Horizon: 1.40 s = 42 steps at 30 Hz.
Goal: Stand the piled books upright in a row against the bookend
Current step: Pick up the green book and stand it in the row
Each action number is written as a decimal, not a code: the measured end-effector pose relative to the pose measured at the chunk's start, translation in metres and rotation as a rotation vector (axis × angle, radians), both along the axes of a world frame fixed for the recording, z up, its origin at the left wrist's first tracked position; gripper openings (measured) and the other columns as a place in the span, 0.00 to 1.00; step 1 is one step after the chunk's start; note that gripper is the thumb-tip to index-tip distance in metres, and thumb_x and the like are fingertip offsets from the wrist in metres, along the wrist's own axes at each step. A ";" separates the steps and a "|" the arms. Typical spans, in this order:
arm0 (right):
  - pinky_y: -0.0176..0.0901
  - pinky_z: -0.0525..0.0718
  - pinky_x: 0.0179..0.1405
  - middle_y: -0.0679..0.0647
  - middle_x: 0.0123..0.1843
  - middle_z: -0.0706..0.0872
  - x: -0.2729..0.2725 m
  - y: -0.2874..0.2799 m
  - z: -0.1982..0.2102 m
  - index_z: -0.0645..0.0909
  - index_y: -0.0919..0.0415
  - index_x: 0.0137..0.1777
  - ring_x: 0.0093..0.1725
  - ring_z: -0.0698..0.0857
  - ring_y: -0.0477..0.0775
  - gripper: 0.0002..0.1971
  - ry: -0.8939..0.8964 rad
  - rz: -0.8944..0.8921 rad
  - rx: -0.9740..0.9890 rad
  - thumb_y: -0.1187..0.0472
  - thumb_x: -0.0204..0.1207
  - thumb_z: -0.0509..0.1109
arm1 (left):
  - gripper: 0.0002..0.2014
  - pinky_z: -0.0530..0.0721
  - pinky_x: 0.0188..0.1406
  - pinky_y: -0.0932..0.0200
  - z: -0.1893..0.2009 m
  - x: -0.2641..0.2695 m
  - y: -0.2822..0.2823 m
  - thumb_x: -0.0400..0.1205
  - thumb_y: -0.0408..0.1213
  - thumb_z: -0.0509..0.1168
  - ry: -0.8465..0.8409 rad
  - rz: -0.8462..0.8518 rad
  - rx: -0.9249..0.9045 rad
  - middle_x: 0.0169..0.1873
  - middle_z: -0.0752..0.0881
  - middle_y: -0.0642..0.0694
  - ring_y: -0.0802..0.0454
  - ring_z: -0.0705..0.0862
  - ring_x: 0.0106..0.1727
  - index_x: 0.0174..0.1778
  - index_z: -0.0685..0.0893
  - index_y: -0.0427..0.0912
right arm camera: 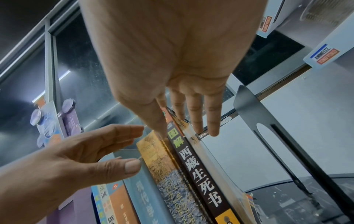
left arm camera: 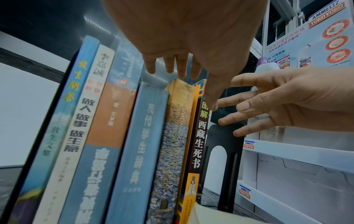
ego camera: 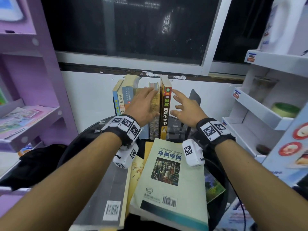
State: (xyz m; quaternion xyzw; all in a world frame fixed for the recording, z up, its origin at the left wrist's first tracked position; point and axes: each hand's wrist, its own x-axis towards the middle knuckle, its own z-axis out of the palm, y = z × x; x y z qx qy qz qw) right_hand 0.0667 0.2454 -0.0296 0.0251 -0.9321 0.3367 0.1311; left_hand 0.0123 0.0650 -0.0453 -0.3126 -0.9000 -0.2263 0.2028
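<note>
Several books stand upright in a row (ego camera: 133,100) at the back of a round dark table (ego camera: 80,142). The rightmost one has a dark brown spine (ego camera: 165,114) (left arm camera: 199,144) (right arm camera: 201,174). My left hand (ego camera: 146,104) (left arm camera: 172,45) reaches over the tops of the middle books with straight fingers. My right hand (ego camera: 183,107) (right arm camera: 182,75) is spread beside the brown book's right cover, thumb at its spine, holding nothing. A black metal bookend (ego camera: 194,97) (left arm camera: 224,151) (right arm camera: 277,128) stands apart to the right. A pile lies in front, topped by a pale green book (ego camera: 170,180).
A grey book (ego camera: 106,189), a yellowish one and a green one (ego camera: 214,185) lie under the pile. A purple shelf unit (ego camera: 30,97) stands at the left and white display shelves (ego camera: 260,105) at the right. A white wall and dark window are behind.
</note>
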 end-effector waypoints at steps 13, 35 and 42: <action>0.42 0.70 0.60 0.53 0.73 0.78 0.065 0.024 -0.030 0.73 0.52 0.73 0.68 0.77 0.56 0.28 -0.416 -0.117 0.279 0.40 0.77 0.68 | 0.37 0.72 0.64 0.53 -0.028 0.060 -0.002 0.81 0.54 0.64 -0.574 0.026 -0.236 0.77 0.67 0.38 0.41 0.73 0.72 0.81 0.59 0.41; 0.55 0.86 0.58 0.56 0.61 0.85 0.095 0.037 -0.068 0.76 0.60 0.64 0.57 0.85 0.58 0.33 -0.575 -0.257 0.062 0.44 0.65 0.80 | 0.24 0.75 0.47 0.60 -0.043 0.089 0.003 0.75 0.50 0.74 -0.782 0.057 -0.417 0.51 0.76 0.51 0.51 0.76 0.50 0.61 0.71 0.50; 0.61 0.86 0.56 0.55 0.65 0.82 0.091 0.039 -0.069 0.65 0.59 0.72 0.60 0.84 0.59 0.56 -0.533 -0.241 -0.100 0.41 0.43 0.86 | 0.22 0.77 0.40 0.61 -0.048 0.083 -0.001 0.74 0.45 0.75 -0.813 0.032 -0.371 0.43 0.77 0.55 0.52 0.78 0.47 0.56 0.70 0.51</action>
